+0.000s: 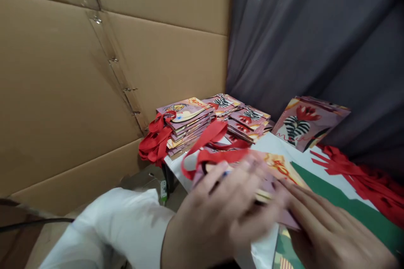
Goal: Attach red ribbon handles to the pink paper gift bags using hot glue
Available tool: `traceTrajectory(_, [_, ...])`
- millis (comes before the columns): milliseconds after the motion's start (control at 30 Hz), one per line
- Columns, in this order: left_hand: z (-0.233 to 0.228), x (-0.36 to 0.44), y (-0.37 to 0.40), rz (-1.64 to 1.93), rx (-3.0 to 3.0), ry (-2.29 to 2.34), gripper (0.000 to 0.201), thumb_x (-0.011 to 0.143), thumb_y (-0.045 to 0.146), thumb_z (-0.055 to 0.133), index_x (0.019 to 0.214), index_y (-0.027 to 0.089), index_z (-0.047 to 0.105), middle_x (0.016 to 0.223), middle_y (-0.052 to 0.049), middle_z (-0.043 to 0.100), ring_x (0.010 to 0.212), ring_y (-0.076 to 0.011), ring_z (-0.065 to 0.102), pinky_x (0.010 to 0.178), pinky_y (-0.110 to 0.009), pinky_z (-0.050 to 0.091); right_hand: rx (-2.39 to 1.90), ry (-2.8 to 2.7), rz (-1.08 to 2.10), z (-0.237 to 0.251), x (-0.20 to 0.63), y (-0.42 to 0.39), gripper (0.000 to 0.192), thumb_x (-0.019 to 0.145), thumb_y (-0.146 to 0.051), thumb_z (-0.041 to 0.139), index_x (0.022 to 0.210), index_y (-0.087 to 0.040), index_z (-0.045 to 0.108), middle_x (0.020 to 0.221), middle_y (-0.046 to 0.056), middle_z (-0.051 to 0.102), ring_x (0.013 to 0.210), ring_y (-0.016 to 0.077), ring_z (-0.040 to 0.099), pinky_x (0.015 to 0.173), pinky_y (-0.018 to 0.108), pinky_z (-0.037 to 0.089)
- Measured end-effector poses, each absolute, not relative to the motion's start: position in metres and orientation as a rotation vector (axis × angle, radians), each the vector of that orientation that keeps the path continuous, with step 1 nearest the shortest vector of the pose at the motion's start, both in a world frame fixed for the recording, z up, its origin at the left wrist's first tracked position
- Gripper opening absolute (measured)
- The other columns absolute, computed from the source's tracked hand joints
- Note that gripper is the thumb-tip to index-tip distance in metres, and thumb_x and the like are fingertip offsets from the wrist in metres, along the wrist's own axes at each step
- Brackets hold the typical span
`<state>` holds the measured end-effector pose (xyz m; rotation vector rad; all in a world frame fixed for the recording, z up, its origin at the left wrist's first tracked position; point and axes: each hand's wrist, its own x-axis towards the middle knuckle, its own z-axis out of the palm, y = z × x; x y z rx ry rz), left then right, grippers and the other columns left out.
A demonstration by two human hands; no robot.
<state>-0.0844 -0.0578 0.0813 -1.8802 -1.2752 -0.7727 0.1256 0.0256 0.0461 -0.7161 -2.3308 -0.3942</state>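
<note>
Both hands, left hand (217, 214) and right hand (328, 227), press fingers flat onto the gift bag (277, 176) lying on the table (277, 145), red handles (208, 151) pointing away-left; palms down.

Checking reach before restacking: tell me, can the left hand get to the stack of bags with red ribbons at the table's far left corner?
Probably yes: the left hand rests on a flat bag, and nothing stands between it and the stack.

Two hands: left hand (217, 214), right hand (334, 231). Three stacks of gift bags mid-frame (186, 122) (222, 103) (249, 122), one leaning bundle (307, 122) right, one ribbon pile (362, 178).
</note>
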Motion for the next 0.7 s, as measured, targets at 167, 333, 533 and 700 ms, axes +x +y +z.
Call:
traceTrajectory(167, [0.104,-0.146,-0.042,-0.422,-1.835,-1.505,0.030,0.096,0.026,0.041,0.116,0.018,0.063,0.096,-0.004,0.075,0.073,-0.0179,0.068,0.058,-0.028,0.048,-0.627,-2.183,-0.383,0.075,0.080,0.030,0.037,0.092,-0.033,0.053,0.126,-0.019,0.056,0.120,0.011,0.067,0.105,0.0281,0.064,0.101,0.046,0.039])
traceTrajectory(333, [0.148,-0.201,-0.015,-0.187,-1.238,-1.855,0.051,0.099,0.025,0.025,0.150,0.026,0.021,0.151,-0.014,0.037,0.068,-0.0180,0.062,0.050,-0.028,0.040,-0.760,-1.966,-0.298,0.070,0.088,0.041,0.042,0.089,-0.022,0.054,0.132,-0.021,0.050,0.133,0.015,0.055,0.119,0.0307,0.054,0.100,0.048,0.040])
traceTrajectory(533, [0.106,-0.239,0.051,0.401,-1.598,-1.953,0.047,0.093,0.010,0.018,0.115,0.008,0.060,0.137,-0.022,0.047,0.096,-0.0332,0.057,0.062,-0.040,0.046,-0.844,-2.064,-0.168,0.040,0.092,0.064,0.015,0.089,-0.019,0.052,0.099,-0.019,0.063,0.111,0.012,0.063,0.100,0.0266,0.059,0.088,0.044,0.045])
traceTrajectory(700, [0.052,-0.253,0.082,0.401,-1.616,-1.985,0.042,0.094,0.028,0.033,0.110,0.001,0.061,0.119,-0.028,0.053,0.100,-0.0383,0.055,0.071,-0.047,0.046,-0.839,-2.112,-0.156,0.040,0.097,0.070,0.014,0.089,-0.018,0.052,0.099,-0.019,0.063,0.103,0.009,0.065,0.094,0.0237,0.060,0.089,0.043,0.043])
